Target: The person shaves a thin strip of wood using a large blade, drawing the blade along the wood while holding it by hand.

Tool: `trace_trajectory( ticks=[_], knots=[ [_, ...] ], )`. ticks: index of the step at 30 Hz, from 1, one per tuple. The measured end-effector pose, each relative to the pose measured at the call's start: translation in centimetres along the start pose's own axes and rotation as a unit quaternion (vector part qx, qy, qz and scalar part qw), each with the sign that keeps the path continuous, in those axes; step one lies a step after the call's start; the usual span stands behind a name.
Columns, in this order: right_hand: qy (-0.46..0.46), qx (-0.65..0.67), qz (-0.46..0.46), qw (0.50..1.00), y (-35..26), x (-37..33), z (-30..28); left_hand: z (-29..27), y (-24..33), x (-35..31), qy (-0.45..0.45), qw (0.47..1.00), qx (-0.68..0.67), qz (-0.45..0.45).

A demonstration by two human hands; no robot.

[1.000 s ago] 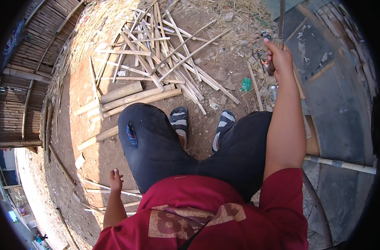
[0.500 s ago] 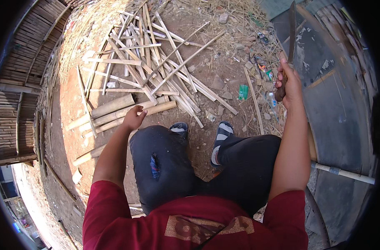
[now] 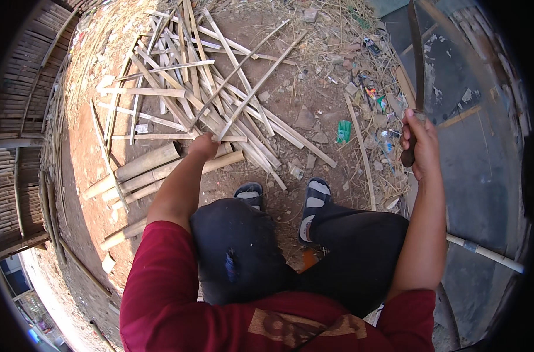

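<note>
My right hand (image 3: 420, 146) is closed around the dark wooden handle of a machete (image 3: 417, 58), whose long blade points up and away from me at the right. My left hand (image 3: 203, 146) reaches forward to the near end of a loose heap of split bamboo strips (image 3: 243, 97). It is at the strip ends, and its fingers are hidden by the back of the hand, so a grip cannot be made out. Several thicker bamboo pieces (image 3: 148, 163) lie on the ground beside my left forearm, partly covered by it.
My feet in sandals (image 3: 317, 196) stand near the heap. A dark sheet (image 3: 481, 176) spreads along the right, with a pale pole (image 3: 484, 254) across it. Green plastic litter (image 3: 343, 131) and stones lie between. Slatted bamboo panels (image 3: 32, 76) stand at the far left.
My left hand has moved forward and slightly right, from above the thick bamboo to the strip ends. My right hand, still holding the machete, has shifted a little right and nearer to me.
</note>
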State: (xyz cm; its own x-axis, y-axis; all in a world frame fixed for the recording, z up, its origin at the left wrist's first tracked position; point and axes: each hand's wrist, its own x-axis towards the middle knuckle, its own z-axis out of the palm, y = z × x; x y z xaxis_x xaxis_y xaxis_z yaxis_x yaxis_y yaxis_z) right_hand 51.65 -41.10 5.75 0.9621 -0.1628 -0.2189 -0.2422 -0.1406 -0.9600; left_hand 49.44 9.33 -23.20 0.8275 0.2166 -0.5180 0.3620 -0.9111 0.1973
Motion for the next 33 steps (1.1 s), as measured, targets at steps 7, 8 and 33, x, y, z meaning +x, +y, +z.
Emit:
trace_trajectory(
  ticks=[7, 8, 33],
  knots=[
    [-0.007, -0.033, 0.021, 0.999, 0.3, 0.0, 0.5, 2.4, -0.6, 0.4, 0.020, 0.999, -0.019, 0.032],
    [-0.012, -0.045, 0.019, 0.999, -0.1, -0.2, 0.6, 2.4, -1.0, 0.3, 0.061, 0.996, -0.063, 0.027],
    [-0.066, -0.180, -0.057, 0.980, -0.3, -4.0, 2.3, -29.9, 18.9, -28.9, 0.494, 0.482, -0.629, 0.358]
  ],
)
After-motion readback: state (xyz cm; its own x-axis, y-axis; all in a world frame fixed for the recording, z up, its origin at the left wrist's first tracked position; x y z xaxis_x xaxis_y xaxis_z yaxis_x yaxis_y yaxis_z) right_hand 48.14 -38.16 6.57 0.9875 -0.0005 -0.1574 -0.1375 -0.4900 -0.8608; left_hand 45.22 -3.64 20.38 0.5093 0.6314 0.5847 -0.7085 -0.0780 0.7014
